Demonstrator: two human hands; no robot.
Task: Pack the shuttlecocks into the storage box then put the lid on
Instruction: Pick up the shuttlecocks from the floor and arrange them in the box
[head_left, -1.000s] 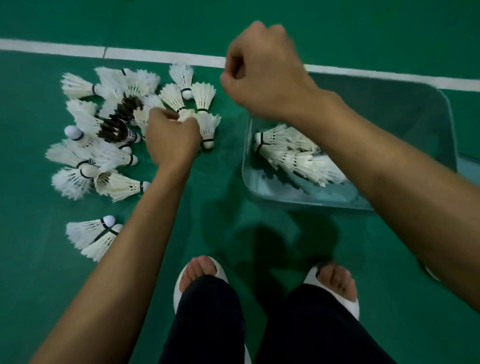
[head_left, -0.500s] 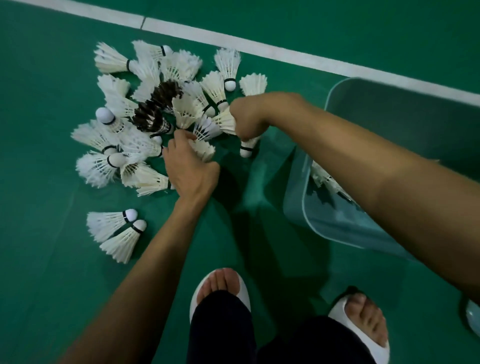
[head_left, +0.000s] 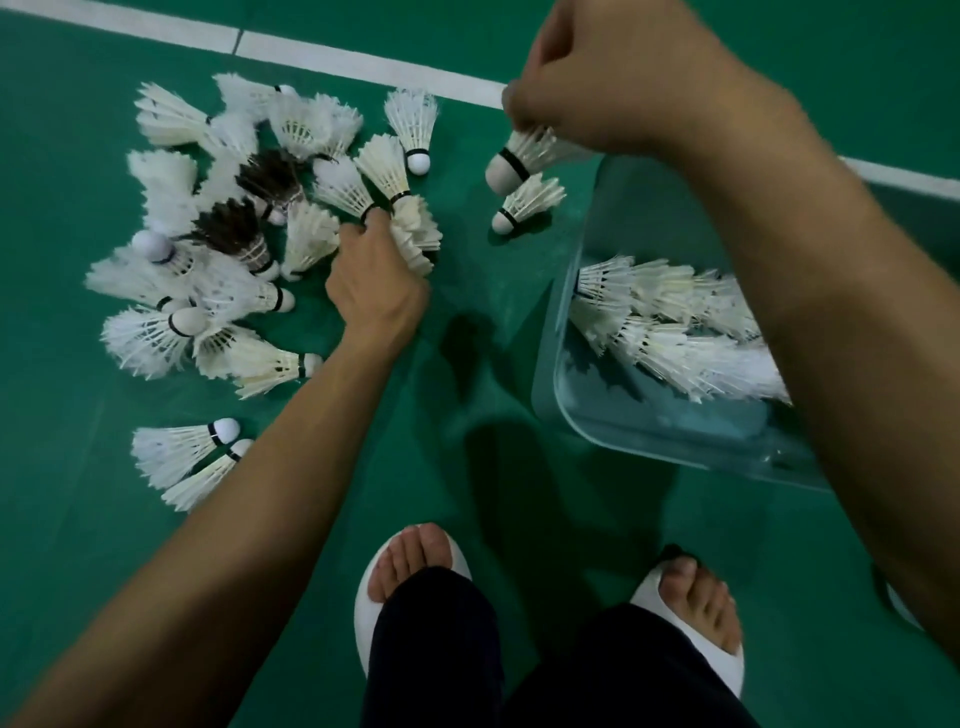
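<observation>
Fingers (head_left: 524, 106) of the right hand (head_left: 623, 78) are bunched up, pinching the feather end of a white shuttlecock (head_left: 522, 156). Its cork points down-left, and it's up in the air just past the far left corner of the clear storage box (head_left: 550, 374). A second shuttlecock (head_left: 527, 205) sits right under it, can't tell if it's on the floor or hanging.

The left hand (head_left: 376, 291) is down at the edge of the pile (head_left: 208, 270), its fingers (head_left: 371, 226) curled round a pale shuttlecock (head_left: 415, 239). The pile's mostly white with a couple of dark-feathered ones (head_left: 249, 228) in the middle, spread on the green floor (head_left: 78, 519) left of the box. A loose pair (head_left: 182, 452) lies apart beside the left forearm. Inside the box there's a bunch of packed shuttlecocks (head_left: 675, 322) lying on their sides. A white line (head_left: 363, 62) runs behind, and white slides (head_left: 362, 613) are at the bottom.
</observation>
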